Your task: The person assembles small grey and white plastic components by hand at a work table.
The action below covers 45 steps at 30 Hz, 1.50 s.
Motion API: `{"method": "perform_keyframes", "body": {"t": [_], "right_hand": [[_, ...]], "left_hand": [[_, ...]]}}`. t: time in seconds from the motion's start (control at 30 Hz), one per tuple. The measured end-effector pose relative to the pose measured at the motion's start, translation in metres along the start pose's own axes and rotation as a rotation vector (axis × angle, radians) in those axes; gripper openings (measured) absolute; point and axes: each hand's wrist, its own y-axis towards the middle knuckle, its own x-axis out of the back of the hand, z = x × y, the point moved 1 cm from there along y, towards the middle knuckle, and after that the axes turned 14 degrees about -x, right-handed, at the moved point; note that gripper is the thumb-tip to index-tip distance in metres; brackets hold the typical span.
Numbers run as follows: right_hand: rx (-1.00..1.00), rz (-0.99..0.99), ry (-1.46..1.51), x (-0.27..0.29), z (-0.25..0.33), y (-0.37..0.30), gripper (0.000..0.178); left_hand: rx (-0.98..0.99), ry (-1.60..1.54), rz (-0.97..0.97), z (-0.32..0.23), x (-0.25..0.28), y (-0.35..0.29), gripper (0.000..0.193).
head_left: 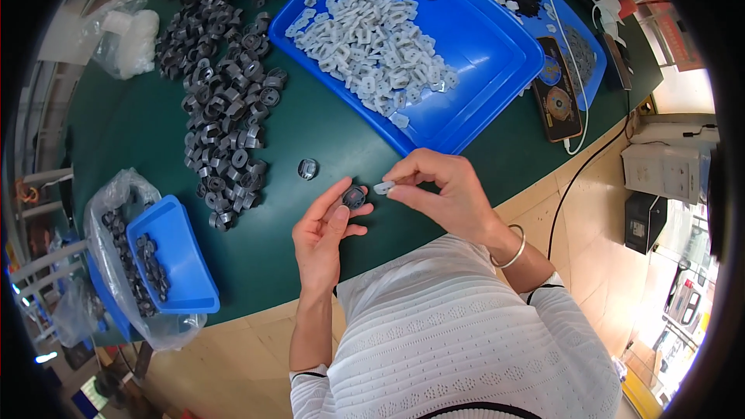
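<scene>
My left hand (326, 237) holds a small dark plastic housing (354, 197) between thumb and fingers, above the near edge of the green table. Just to its right, my right hand (446, 190) pinches a small white plastic piece (383, 187); the piece and the housing are close but look apart. One loose dark housing (308, 168) lies on the table beyond my left hand. Behind my right hand, a blue tray (481, 70) carries a heap of white plastic pieces (365, 39). A long pile of dark housings (225, 109) spreads to the left of the tray.
On the left, a blue bin (198, 260) with dark parts sits by a clear plastic bag (116, 186). A smartphone (557, 101) with a white cable (583, 109) lies right of the tray, near another blue tray (596, 81). The green table (256, 264) ends before my body.
</scene>
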Motion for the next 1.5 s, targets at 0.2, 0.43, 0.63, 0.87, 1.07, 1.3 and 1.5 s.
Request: {"method": "perform_keyframes", "body": {"t": [0.2, 0.43, 0.63, 0.87, 1.07, 1.3, 1.5], "right_hand": [[0.066, 0.015, -0.203, -0.022, -0.013, 0.011, 0.009], [-0.005, -0.060, -0.202, -0.030, -0.010, 0.008, 0.009], [0.010, -0.068, -0.281, -0.030, -0.009, 0.008, 0.008], [0.076, -0.023, -0.378, -0.032, -0.007, 0.009, 0.010], [-0.042, 0.054, -0.196, -0.031, -0.019, 0.018, 0.007], [-0.104, 0.195, 0.241, -0.043, -0.029, 0.021, 0.011], [0.032, 0.134, 0.246, -0.053, -0.038, 0.018, 0.008]], "left_hand": [[-0.056, -0.060, -0.015, 0.006, 0.005, -0.005, 0.034], [-0.135, -0.030, -0.057, 0.011, 0.002, -0.006, 0.032], [-0.162, -0.010, -0.065, 0.011, 0.000, -0.007, 0.032], [-0.196, 0.081, -0.071, 0.011, -0.003, -0.013, 0.031], [-0.253, 0.089, -0.119, 0.012, -0.008, -0.013, 0.029], [-0.315, 0.008, -0.173, 0.017, -0.017, -0.017, 0.028], [-0.345, 0.110, -0.229, 0.021, -0.017, -0.024, 0.028]]}}
